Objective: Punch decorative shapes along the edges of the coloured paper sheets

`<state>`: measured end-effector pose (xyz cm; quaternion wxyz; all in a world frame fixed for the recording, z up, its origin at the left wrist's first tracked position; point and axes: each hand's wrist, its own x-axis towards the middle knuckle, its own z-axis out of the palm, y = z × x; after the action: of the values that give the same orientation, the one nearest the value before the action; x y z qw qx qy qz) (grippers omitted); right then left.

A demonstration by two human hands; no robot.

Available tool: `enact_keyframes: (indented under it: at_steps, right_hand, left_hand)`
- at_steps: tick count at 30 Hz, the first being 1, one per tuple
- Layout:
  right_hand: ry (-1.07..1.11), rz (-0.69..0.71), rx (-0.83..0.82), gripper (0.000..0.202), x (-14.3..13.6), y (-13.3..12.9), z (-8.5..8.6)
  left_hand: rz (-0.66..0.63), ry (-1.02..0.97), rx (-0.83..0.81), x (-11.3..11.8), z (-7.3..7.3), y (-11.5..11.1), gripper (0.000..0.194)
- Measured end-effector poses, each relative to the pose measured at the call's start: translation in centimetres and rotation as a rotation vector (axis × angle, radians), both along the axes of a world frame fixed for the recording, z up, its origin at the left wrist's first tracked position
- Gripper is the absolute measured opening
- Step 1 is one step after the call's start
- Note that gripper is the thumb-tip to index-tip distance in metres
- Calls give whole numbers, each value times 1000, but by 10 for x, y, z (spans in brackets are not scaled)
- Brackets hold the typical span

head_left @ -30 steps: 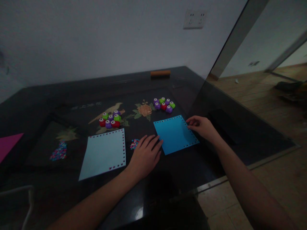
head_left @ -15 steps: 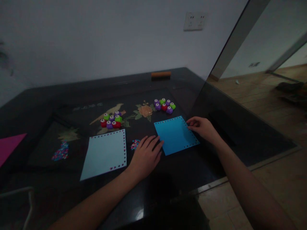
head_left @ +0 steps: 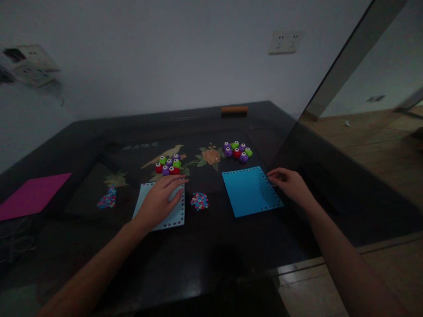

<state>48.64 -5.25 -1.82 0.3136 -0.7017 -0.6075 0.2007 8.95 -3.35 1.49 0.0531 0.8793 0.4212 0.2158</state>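
My left hand (head_left: 159, 200) lies over a pale blue sheet of paper (head_left: 178, 215) with fingers stretched out and nothing in them. Small punched holes line the sheet's edges. My right hand (head_left: 289, 182) has its fingers curled, with thumb and fingertips pinched at the right edge of a brighter blue sheet of paper (head_left: 249, 191), flat on the table. Holes run along three of its edges. Between the sheets lies a pile of punched paper bits (head_left: 200, 200). Behind them sit two clusters of small red, green and purple craft punches (head_left: 169, 164), the second cluster (head_left: 238, 152) further right.
The black table (head_left: 205, 259) has flowers and a bird printed on it. A pink sheet (head_left: 35, 196) and another pile of paper bits (head_left: 107, 199) are at left. An orange-brown stick (head_left: 234, 109) lies at the back, near the wall (head_left: 185, 57).
My left hand has left the brighter blue sheet and moved left onto the pale blue sheet. My right hand stays at the blue sheet's right edge. The view has shifted left.
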Motion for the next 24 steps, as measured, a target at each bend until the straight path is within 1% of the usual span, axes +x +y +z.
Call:
enact_keyframes:
  at_steps: [3,5,7,10,12,13,15,17,20,21,24]
  right_hand:
    - [3,-47,48,21,1,0,-2]
    - [10,-80,100,21,1,0,-2]
    - [12,-108,137,22,-2,0,2]
    - [-1,-93,160,22,-20,-2,18]
    - [-14,-37,167,21,-43,-2,31]
    - [-14,16,168,20,-57,-2,37]
    - [-3,170,169,16,-91,1,47]
    - [-18,335,163,15,-128,7,50]
    - [-95,557,123,17,-179,21,44]
    - [-138,603,111,18,-193,28,41]
    - [-292,658,115,26,-226,46,28]
  left_hand:
    - [142,-20,-44,-49,-12,17,32]
    - [217,-52,-48,-72,-21,24,31]
    - [255,-71,-72,-84,-27,29,31]
    - [241,-98,-112,-89,-28,31,32]
    - [213,-97,-139,-89,-26,31,33]
    - [200,-88,-157,-89,-26,30,34]
    - [172,-58,-198,-90,-25,29,39]
    - [158,-28,-212,-92,-25,29,45]
    - [168,5,-188,-95,-29,29,49]
    - [177,17,-184,-96,-30,29,51]
    - [197,58,-192,-96,-37,30,60]
